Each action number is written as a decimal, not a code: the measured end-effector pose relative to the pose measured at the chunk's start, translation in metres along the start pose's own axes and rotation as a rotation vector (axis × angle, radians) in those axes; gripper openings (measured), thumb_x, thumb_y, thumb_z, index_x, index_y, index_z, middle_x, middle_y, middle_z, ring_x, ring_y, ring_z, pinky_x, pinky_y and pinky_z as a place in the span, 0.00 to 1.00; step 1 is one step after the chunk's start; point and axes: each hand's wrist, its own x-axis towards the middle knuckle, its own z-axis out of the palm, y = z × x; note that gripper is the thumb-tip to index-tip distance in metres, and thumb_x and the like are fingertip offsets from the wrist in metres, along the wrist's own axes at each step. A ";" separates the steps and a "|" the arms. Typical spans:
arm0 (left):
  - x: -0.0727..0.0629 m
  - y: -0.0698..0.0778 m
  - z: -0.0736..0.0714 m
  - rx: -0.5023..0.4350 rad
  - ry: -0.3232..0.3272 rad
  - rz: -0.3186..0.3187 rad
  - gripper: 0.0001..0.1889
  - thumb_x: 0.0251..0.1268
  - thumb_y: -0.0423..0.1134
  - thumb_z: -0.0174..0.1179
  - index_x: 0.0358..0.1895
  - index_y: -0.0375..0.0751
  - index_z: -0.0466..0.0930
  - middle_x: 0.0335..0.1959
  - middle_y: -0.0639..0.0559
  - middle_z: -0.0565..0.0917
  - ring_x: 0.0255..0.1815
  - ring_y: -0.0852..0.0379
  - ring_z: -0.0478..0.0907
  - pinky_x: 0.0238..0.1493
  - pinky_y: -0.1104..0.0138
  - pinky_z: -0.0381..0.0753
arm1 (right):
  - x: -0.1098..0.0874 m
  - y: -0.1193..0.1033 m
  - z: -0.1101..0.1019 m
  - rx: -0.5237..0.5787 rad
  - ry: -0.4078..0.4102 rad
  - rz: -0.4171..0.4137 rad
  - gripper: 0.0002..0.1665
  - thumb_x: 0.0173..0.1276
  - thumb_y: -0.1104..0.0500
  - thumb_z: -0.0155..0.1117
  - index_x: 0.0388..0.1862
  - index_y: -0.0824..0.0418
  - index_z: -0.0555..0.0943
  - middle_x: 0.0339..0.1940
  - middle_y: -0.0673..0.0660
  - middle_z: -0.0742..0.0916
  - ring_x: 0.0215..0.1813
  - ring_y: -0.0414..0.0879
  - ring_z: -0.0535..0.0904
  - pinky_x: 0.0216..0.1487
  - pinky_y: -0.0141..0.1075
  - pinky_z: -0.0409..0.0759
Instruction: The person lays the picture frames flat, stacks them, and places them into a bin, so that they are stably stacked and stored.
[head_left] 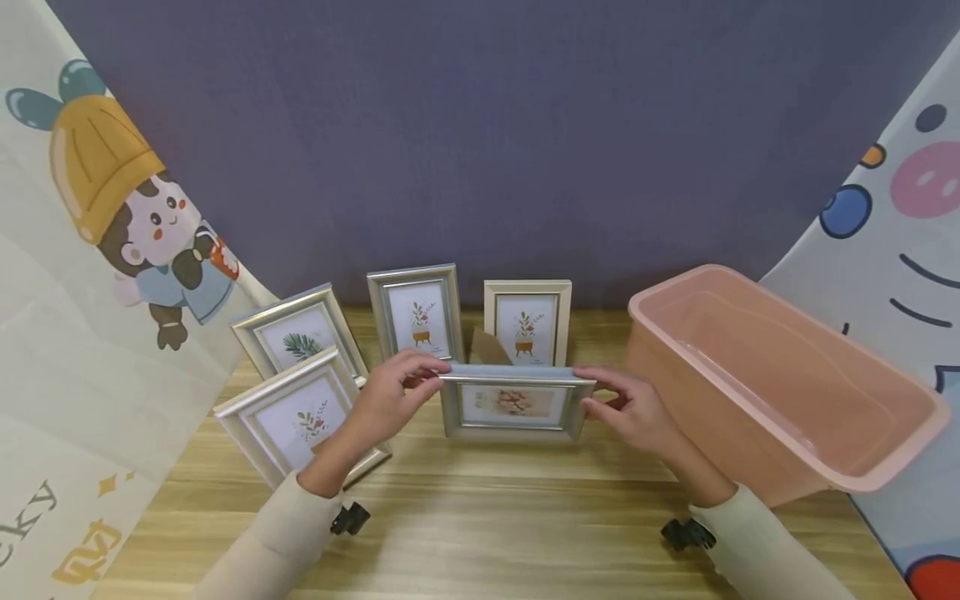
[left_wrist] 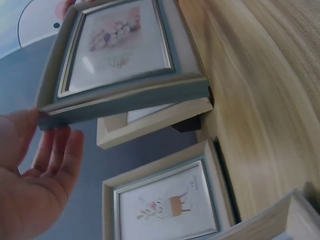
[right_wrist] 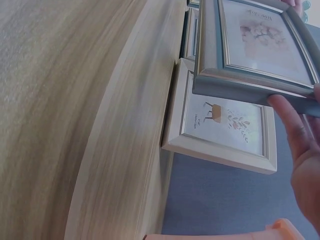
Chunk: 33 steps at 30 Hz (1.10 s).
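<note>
A grey-blue picture frame point(head_left: 515, 433) with a pink blossom print is held sideways between both hands in the middle of the table. My left hand point(head_left: 393, 393) pinches its upper left corner, the thumb on the near side in the left wrist view. On the opposite corner, my right hand point(head_left: 633, 412) grips with thumb and fingers. A brown flap point(head_left: 491, 348) sticks up behind the frame. Whether the lower edge touches the wood cannot be told. Past it stand a cream frame point(head_left: 565, 333) and a grey-gold frame point(head_left: 375, 300), both with potted-plant prints.
At the left stand a frame with a green leaf print point(head_left: 296, 342) and, nearer, a pale frame point(head_left: 281, 383) partly behind my left arm. A pink plastic bin point(head_left: 720, 417) occupies the right side. Dark cloth point(head_left: 480, 150) hangs behind the wooden table point(head_left: 510, 517).
</note>
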 end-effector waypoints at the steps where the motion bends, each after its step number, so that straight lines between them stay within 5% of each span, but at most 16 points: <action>1: 0.001 -0.002 0.000 -0.026 -0.008 -0.009 0.10 0.65 0.30 0.67 0.48 0.38 0.87 0.48 0.45 0.86 0.40 0.57 0.85 0.41 0.71 0.88 | 0.000 0.000 0.000 0.006 0.001 -0.009 0.31 0.58 0.84 0.66 0.60 0.69 0.81 0.54 0.35 0.84 0.39 0.36 0.86 0.29 0.35 0.88; 6: 0.005 -0.012 0.001 -0.148 -0.039 -0.022 0.10 0.68 0.30 0.65 0.50 0.36 0.85 0.49 0.41 0.86 0.40 0.62 0.83 0.40 0.70 0.87 | -0.001 -0.001 -0.001 0.028 0.003 -0.040 0.32 0.56 0.85 0.65 0.60 0.68 0.81 0.56 0.37 0.84 0.38 0.38 0.87 0.29 0.33 0.88; 12: 0.009 -0.022 0.002 -0.280 -0.137 -0.043 0.20 0.72 0.31 0.60 0.65 0.32 0.74 0.63 0.34 0.78 0.60 0.45 0.79 0.56 0.66 0.85 | -0.001 -0.002 -0.003 0.048 -0.012 -0.051 0.33 0.56 0.86 0.65 0.60 0.67 0.82 0.58 0.37 0.83 0.35 0.40 0.88 0.27 0.34 0.88; 19: 0.011 -0.037 0.000 -0.429 -0.308 0.027 0.39 0.75 0.44 0.59 0.79 0.33 0.51 0.81 0.33 0.54 0.81 0.32 0.51 0.79 0.41 0.59 | -0.001 -0.004 -0.005 0.080 -0.031 -0.064 0.34 0.55 0.87 0.64 0.60 0.67 0.82 0.57 0.39 0.84 0.34 0.40 0.87 0.26 0.33 0.87; 26: 0.011 -0.042 -0.006 -0.548 -0.511 0.005 0.51 0.71 0.54 0.62 0.84 0.45 0.37 0.85 0.39 0.37 0.84 0.32 0.39 0.81 0.38 0.43 | -0.003 -0.005 -0.006 0.092 -0.080 -0.069 0.31 0.57 0.83 0.68 0.60 0.64 0.82 0.56 0.40 0.85 0.39 0.38 0.87 0.26 0.36 0.88; 33: 0.014 -0.045 -0.004 -0.615 -0.578 0.081 0.53 0.71 0.54 0.62 0.83 0.38 0.34 0.84 0.34 0.34 0.83 0.28 0.38 0.78 0.32 0.40 | -0.003 -0.005 -0.005 0.109 -0.094 -0.073 0.33 0.56 0.85 0.66 0.60 0.65 0.82 0.56 0.40 0.85 0.40 0.38 0.87 0.27 0.36 0.88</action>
